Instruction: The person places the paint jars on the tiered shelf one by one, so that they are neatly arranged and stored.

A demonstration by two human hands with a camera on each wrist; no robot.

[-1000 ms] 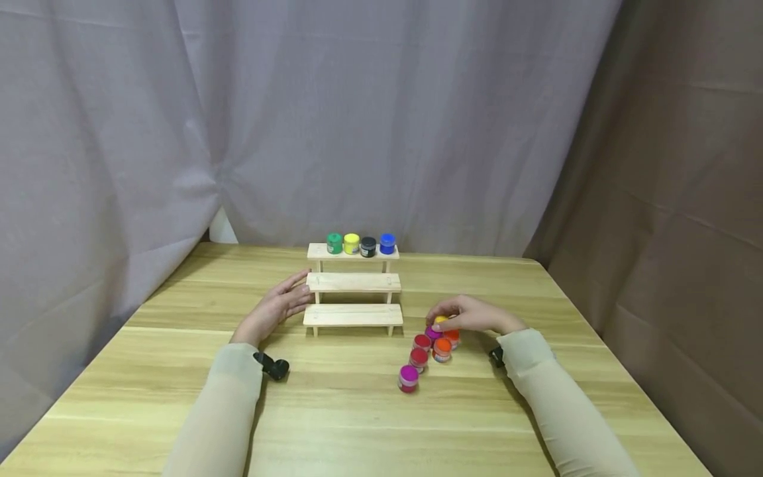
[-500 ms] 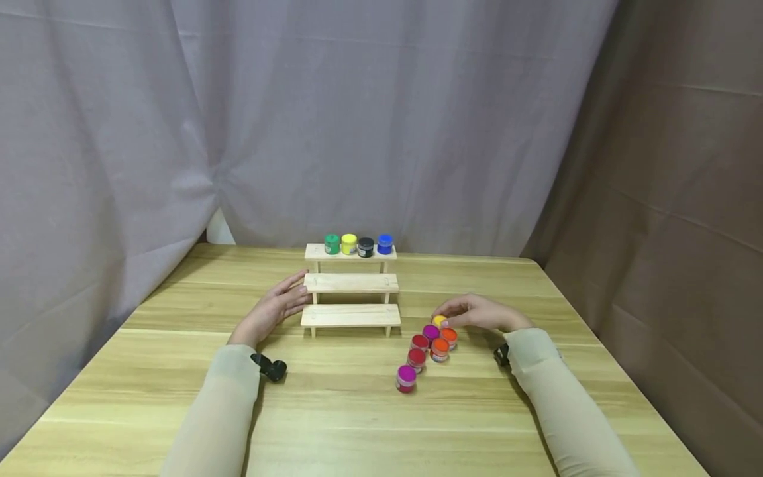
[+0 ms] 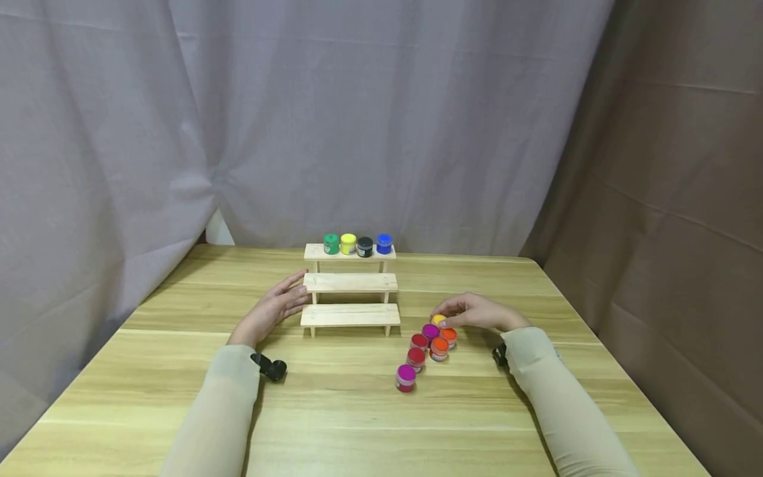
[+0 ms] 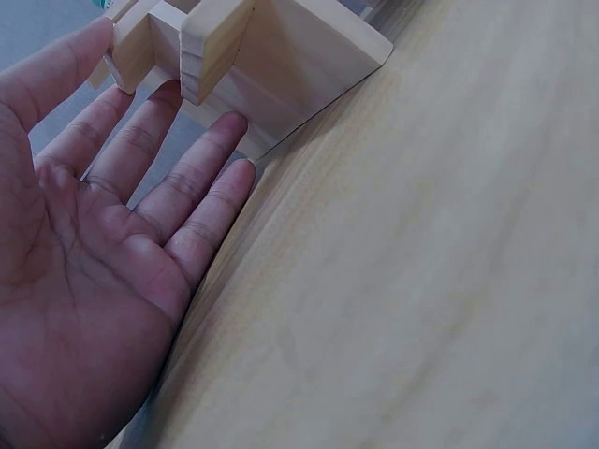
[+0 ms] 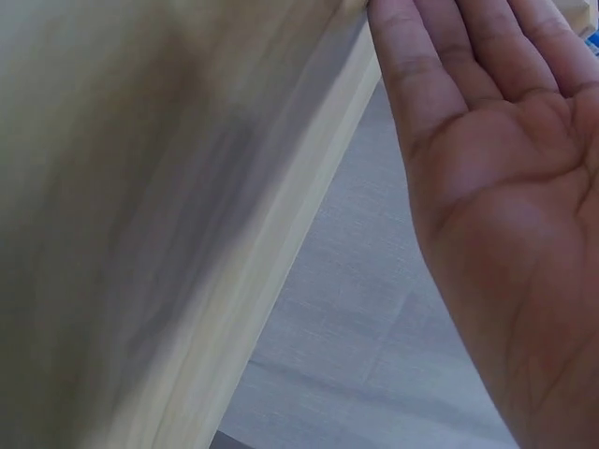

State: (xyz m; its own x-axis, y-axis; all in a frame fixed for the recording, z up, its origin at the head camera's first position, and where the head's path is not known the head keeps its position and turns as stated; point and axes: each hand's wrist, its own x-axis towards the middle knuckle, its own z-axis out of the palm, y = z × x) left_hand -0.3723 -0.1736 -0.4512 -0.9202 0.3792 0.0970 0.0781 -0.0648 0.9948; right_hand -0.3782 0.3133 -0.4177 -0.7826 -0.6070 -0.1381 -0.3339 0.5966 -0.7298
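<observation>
Yellow-orange paint jar (image 3: 438, 320): we see right hand (image 3: 479, 313) pinching it, three-tier wooden stand (image 3: 350, 283) to that hand's left; left hand (image 3: 271, 310), spread, farther off.

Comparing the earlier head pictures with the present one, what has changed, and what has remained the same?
The right hand has moved slightly to the right, from the farther purple jar to the yellow-orange jar; its thumb and fingers are now around that one. No jar has visibly moved, and the left hand remains at the left side of the wooden stand.
</observation>
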